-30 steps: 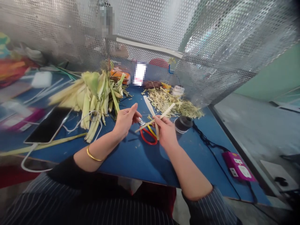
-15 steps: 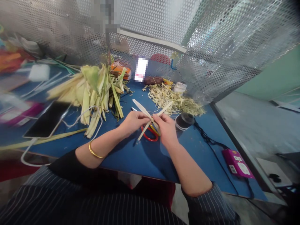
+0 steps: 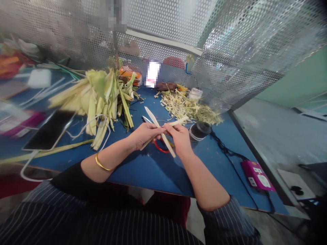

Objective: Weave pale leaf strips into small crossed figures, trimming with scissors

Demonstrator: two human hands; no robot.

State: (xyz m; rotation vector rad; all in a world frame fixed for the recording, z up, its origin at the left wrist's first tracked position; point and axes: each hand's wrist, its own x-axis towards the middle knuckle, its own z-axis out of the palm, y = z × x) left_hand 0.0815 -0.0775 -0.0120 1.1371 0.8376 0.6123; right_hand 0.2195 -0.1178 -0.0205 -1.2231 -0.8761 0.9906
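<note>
Two pale husk strips [image 3: 169, 145] cross each other between my hands, over the blue table. My left hand [image 3: 145, 135] pinches them near the crossing, its thumb and fingertips closed. From the other side my right hand [image 3: 180, 137] grips the strips too, fingertips almost touching the left ones. One strip runs from upper left to lower right; the other pokes out at the right and below my left hand. Beneath the hands lie scissors with a red handle [image 3: 161, 148], partly covered. A spool of black thread [image 3: 200, 130] stands just right of my right hand.
Corn husks [image 3: 102, 98] are heaped at the left, with a phone [image 3: 51, 129] and its white cable in front. Husk scraps [image 3: 189, 107] are piled behind my hands. A purple power strip [image 3: 257, 176] with black cords sits at the right edge. A perforated metal screen [image 3: 163, 20] closes the back.
The crossed strips have turned in my fingers: one now extends to the lower right, while the other's lower end has swung under my left hand. Both hands stay together.
</note>
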